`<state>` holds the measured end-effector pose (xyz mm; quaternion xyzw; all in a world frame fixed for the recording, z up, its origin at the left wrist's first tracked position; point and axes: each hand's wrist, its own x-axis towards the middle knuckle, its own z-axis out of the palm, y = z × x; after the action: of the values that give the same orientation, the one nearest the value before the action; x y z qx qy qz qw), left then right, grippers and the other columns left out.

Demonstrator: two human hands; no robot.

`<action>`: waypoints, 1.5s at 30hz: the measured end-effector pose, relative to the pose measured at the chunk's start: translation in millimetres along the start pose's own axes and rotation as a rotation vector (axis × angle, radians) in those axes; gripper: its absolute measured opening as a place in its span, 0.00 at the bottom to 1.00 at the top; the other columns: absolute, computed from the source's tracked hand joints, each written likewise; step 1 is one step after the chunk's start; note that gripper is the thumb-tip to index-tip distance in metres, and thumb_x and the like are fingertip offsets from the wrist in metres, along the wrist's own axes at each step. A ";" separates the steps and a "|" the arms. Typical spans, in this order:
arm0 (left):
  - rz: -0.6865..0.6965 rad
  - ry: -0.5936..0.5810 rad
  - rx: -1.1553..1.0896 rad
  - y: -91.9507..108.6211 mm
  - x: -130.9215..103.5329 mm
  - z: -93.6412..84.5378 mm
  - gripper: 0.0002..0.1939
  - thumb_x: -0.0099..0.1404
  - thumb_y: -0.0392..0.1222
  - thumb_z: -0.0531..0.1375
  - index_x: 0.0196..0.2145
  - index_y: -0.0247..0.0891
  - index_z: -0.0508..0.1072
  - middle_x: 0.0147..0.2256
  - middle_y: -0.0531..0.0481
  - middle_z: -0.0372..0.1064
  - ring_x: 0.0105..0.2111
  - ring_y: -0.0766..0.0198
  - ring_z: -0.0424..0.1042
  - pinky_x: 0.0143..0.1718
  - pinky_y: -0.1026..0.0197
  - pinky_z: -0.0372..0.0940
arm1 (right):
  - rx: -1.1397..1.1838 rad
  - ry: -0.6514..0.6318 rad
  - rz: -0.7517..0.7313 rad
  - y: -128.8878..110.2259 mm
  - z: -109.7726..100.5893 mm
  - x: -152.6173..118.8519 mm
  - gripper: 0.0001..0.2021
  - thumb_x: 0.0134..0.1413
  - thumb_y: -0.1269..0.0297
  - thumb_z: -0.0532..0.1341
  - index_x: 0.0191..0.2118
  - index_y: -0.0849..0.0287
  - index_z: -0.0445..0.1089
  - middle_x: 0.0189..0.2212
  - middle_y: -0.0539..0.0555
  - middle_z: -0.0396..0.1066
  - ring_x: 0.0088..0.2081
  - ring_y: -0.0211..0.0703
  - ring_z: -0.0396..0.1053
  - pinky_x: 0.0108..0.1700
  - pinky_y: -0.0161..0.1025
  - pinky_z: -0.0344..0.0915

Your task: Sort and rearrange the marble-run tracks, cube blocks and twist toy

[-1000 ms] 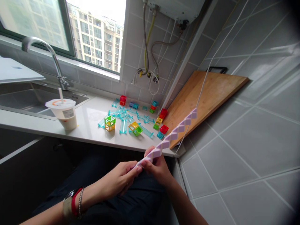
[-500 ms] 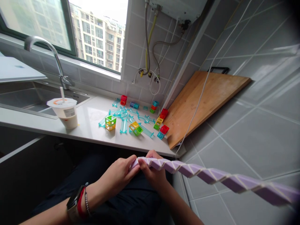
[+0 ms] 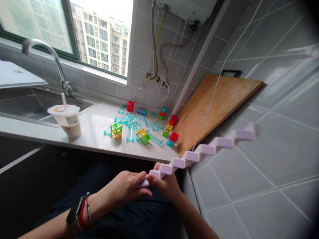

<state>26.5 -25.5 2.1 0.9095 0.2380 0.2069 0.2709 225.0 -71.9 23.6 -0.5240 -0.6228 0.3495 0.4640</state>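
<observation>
A long lilac-and-white snake puzzle [image 3: 191, 156] made of wedge segments slants up to the right, its far end blurred. My left hand [image 3: 132, 184], with a watch and bracelets on the wrist, is closed on its near end, thumb and fingers pinching it. Right beside it, my right hand [image 3: 165, 182] also grips the puzzle, thumb on top and fingers behind. Both hands are in front of the counter edge, over the dark-clothed lap. Parts of the fingers are hidden by the puzzle.
On the white counter [image 3: 92, 132] lie clear turquoise track pieces [image 3: 130, 132] and coloured cube frames [image 3: 116, 130]. A lidded drink cup [image 3: 67, 121] with a straw stands near the sink [image 3: 37, 103]. A wooden board [image 3: 219, 99] leans on the tiled wall at right, a white cord crossing it.
The puzzle's far end has swung up and away from the lower right, and its segments now form an even zigzag. Both hands stay close together on the near end.
</observation>
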 end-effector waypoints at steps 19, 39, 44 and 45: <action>-0.184 -0.227 -0.664 13.1 0.6 -19.0 0.21 0.76 0.58 0.53 0.46 0.35 0.71 0.31 0.51 0.70 0.23 0.69 0.63 0.24 0.66 0.57 | 0.351 0.040 0.093 -4.5 -3.8 7.5 0.19 0.52 0.48 0.72 0.32 0.59 0.71 0.14 0.44 0.64 0.16 0.33 0.59 0.19 0.31 0.53; -0.528 -0.112 -0.902 8.4 20.0 -4.9 0.27 0.69 0.66 0.59 0.41 0.34 0.70 0.21 0.49 0.73 0.14 0.65 0.72 0.13 0.71 0.58 | 0.270 0.096 -0.047 11.4 9.9 10.6 0.16 0.66 0.48 0.59 0.37 0.57 0.67 0.23 0.46 0.62 0.24 0.37 0.62 0.28 0.35 0.59; -0.547 -0.110 -0.963 2.1 8.9 -6.8 0.27 0.66 0.62 0.64 0.46 0.33 0.71 0.27 0.47 0.77 0.17 0.66 0.73 0.15 0.69 0.65 | 0.220 0.103 -0.024 15.0 5.1 18.6 0.19 0.65 0.48 0.60 0.29 0.58 0.66 0.22 0.47 0.64 0.24 0.36 0.61 0.27 0.34 0.56; -0.548 -0.101 -0.948 1.0 6.5 -6.6 0.26 0.67 0.62 0.64 0.46 0.33 0.71 0.28 0.46 0.77 0.18 0.66 0.73 0.16 0.69 0.65 | 0.207 0.115 -0.025 15.2 5.0 19.2 0.19 0.65 0.49 0.61 0.29 0.58 0.66 0.22 0.47 0.64 0.24 0.36 0.61 0.27 0.34 0.56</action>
<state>28.7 -20.1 9.4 0.6014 0.3332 0.1693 0.7061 224.9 -49.7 12.1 -0.4847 -0.5623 0.3757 0.5548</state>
